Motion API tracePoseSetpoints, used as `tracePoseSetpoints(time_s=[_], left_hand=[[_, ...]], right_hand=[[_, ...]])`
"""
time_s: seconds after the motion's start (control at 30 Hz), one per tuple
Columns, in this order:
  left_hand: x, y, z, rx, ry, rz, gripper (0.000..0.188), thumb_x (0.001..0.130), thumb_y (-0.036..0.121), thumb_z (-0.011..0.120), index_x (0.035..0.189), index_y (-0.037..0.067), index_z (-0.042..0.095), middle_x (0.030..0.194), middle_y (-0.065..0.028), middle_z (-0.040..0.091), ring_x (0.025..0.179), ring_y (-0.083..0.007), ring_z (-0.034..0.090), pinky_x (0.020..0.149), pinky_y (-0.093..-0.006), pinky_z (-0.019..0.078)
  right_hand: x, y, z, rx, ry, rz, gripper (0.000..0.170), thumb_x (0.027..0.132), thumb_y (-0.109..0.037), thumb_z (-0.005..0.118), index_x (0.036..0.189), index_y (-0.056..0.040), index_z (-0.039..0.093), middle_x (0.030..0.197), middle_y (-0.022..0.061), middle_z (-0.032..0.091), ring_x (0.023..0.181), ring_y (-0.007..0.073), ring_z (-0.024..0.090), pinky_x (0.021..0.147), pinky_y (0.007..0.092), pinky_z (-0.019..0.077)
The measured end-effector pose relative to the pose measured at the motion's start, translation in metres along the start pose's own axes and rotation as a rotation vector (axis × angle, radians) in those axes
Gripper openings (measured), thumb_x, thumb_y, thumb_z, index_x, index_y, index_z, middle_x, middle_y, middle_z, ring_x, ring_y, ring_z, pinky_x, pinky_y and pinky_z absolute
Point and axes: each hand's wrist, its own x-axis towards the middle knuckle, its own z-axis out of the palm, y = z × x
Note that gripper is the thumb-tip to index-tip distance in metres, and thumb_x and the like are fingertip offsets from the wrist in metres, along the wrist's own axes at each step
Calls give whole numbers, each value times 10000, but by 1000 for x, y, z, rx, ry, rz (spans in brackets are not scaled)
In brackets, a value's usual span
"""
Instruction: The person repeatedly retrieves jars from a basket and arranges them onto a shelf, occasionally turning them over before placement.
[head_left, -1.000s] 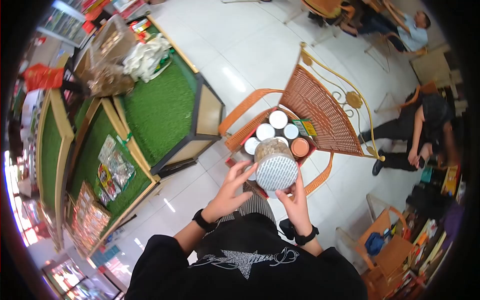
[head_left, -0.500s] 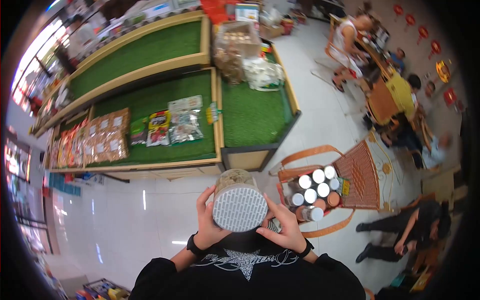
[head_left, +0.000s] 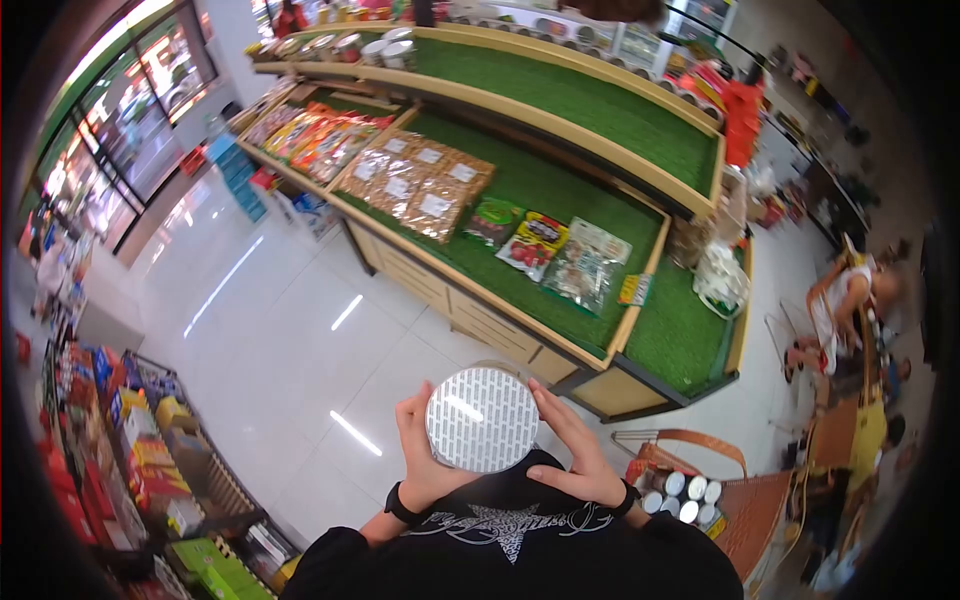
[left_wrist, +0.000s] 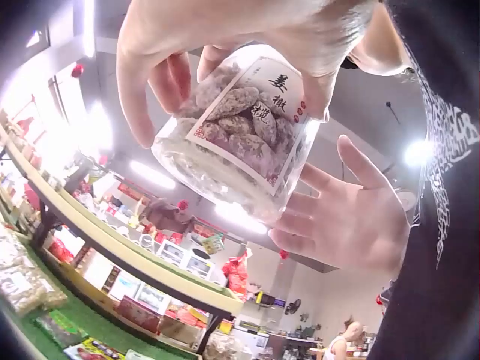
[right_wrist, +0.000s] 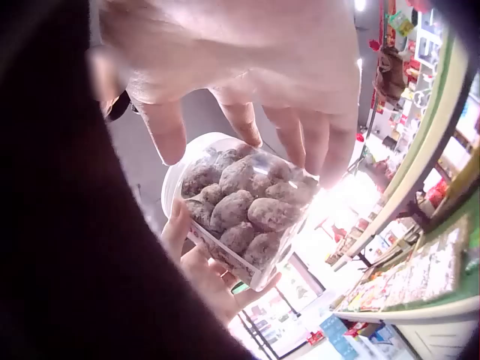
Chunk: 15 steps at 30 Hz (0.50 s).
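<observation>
A clear jar with a patterned silver lid (head_left: 482,420) is held upright in front of the chest. My left hand (head_left: 424,450) grips its left side, with fingers and thumb around it in the left wrist view. Brown wrinkled pieces fill the jar (left_wrist: 247,135), which bears a white label with dark characters. At the jar's right side is my right hand (head_left: 582,452), its fingers extended; the palm of this hand (left_wrist: 352,221) faces the jar in the left wrist view. From the right wrist, fingertips appear at or close to the jar (right_wrist: 244,210); contact is hard to tell.
Ahead stands a tiered green-lined shelf (head_left: 565,95) with packaged snacks (head_left: 415,180) and cans at its far left. A wicker chair (head_left: 755,520) holding several jars (head_left: 690,490) is at right. Lower left are stocked crates (head_left: 200,450). People sit at far right.
The view has swung left, from the chair toward the shelf. The jar has come away from the chair, close to the chest. My right hand's fingers are straighter beside it.
</observation>
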Motion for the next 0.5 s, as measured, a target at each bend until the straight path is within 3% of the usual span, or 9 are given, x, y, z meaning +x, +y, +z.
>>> tracePoseSetpoints(time_s=[0.17, 0.27, 0.33, 0.5], left_hand=[[9, -11, -36, 104, 92, -41, 1195, 493, 351, 927, 1441, -2, 290, 1369, -198, 295, 1231, -326, 419, 1004, -429, 389], [31, -18, -49, 216, 212, 50, 1186, 496, 335, 930, 1436, -5, 292, 1338, -203, 352, 1228, -331, 439, 1012, -442, 397], [46, -37, -56, 84, 299, 66, 1175, 501, 309, 933, 1435, -4, 291, 1306, -214, 418, 1226, -343, 468, 1001, -449, 417], [99, -56, -100, 165, 335, 75, 1164, 505, 295, 934, 1423, -26, 295, 1300, -209, 469, 1204, -325, 518, 974, -422, 446]], right_hand=[[53, 10, 16, -8, -199, -47, 823, 795, -214, 703, 1473, -13, 283, 1525, 197, 275, 1399, 328, 297, 1100, 397, 298], [93, 16, 26, 79, -213, -88, 781, 795, -242, 721, 1440, -2, 353, 1510, 190, 308, 1346, 337, 372, 1097, 402, 283], [128, 21, 30, 41, -249, -212, 753, 795, -235, 716, 1429, -7, 379, 1506, 184, 320, 1333, 336, 388, 1091, 397, 292], [221, 33, 43, 88, -287, -355, 697, 786, -201, 707, 1404, -27, 434, 1462, 170, 400, 1286, 323, 442, 1059, 390, 327]])
